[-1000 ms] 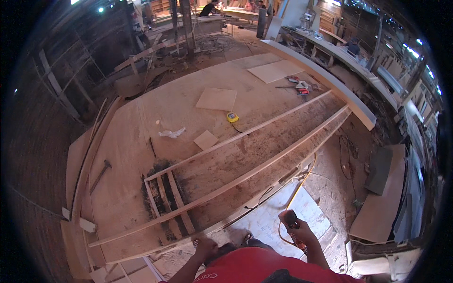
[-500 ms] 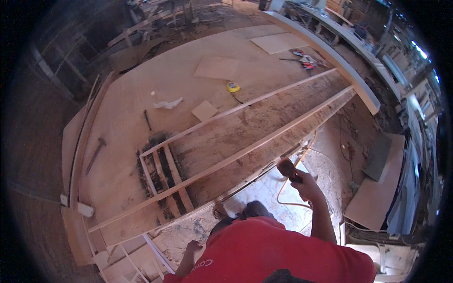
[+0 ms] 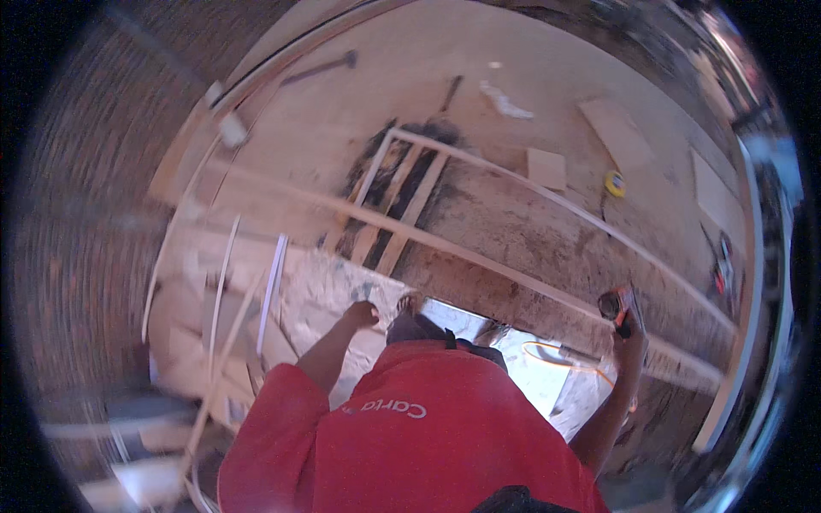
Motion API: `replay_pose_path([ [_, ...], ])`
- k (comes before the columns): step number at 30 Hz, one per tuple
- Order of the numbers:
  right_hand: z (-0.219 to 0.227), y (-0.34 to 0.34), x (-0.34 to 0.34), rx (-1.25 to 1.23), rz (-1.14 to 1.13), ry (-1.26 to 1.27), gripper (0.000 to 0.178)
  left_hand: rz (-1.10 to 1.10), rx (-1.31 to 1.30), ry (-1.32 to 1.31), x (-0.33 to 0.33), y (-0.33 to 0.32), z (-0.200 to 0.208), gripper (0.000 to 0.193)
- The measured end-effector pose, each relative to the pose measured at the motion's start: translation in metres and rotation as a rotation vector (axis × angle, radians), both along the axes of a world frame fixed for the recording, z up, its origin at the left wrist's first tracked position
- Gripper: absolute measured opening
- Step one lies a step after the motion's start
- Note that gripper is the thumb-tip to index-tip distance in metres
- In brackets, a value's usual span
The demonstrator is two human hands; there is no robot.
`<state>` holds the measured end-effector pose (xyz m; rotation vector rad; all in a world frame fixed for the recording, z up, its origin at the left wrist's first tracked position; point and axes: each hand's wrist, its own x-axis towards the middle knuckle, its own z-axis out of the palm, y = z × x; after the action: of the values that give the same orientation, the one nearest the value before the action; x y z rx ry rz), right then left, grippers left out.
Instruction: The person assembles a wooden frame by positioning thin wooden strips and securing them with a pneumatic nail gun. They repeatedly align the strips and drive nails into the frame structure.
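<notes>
My right hand [image 3: 631, 335] is closed around the grip of a red-and-black handheld power tool [image 3: 628, 303] with a dark rounded end; its exact kind is unclear. It is held over the right part of a long wooden frame [image 3: 479, 263], apparently above the lower rail. Near my body, by the table's near edge, my left hand [image 3: 363, 314] hangs with loosely bent fingers and no visible object in it. Short slats [image 3: 415, 214] cross the frame's left end over black-stained wood. An orange hose [image 3: 552, 358] loops below, passing by my right forearm.
On the broad wooden work surface [image 3: 342, 111] lie a hammer [image 3: 321, 68], a yellow tape measure [image 3: 614, 184], a small square board [image 3: 546, 168], a larger board [image 3: 616, 132] and red-handled tools [image 3: 723, 265]. Long wood strips [image 3: 272, 291] lean at the left. A raised plank [image 3: 735, 376] borders the right side.
My view has swung left, so the frame and table now slant the other way. My right hand with the power tool sits farther right, over the frame; my left arm shows more fully.
</notes>
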<state>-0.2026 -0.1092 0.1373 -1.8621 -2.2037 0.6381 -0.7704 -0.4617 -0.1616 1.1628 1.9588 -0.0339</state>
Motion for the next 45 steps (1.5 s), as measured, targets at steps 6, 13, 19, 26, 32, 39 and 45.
replay_pose_path([
  [6,-0.083,0.073,0.076,0.014,0.161,-0.044,0.061,0.243,-0.015,-0.003,0.149,-0.041,0.041,0.030],
  [13,-0.083,0.084,0.073,-0.016,0.167,-0.126,0.065,0.416,0.014,0.005,0.299,-0.103,-0.018,0.028],
  [19,-0.097,0.089,0.090,0.092,0.211,0.016,0.053,0.239,0.087,0.038,0.316,-0.079,-0.041,0.022],
  [26,-0.102,0.070,0.123,0.199,0.173,-0.261,0.077,0.530,0.249,-0.056,0.269,-0.043,-0.024,0.018],
  [32,-0.086,0.004,0.115,0.412,0.237,-0.252,0.075,0.378,0.172,-0.064,0.214,-0.048,-0.030,0.025],
  [39,-0.068,-0.057,0.080,0.153,0.123,-0.375,0.076,0.070,0.006,0.097,0.191,-0.117,-0.080,0.040],
  [45,-0.070,-0.070,0.082,0.209,0.066,-0.189,0.071,0.081,-0.092,0.003,0.198,-0.118,-0.086,0.042],
])
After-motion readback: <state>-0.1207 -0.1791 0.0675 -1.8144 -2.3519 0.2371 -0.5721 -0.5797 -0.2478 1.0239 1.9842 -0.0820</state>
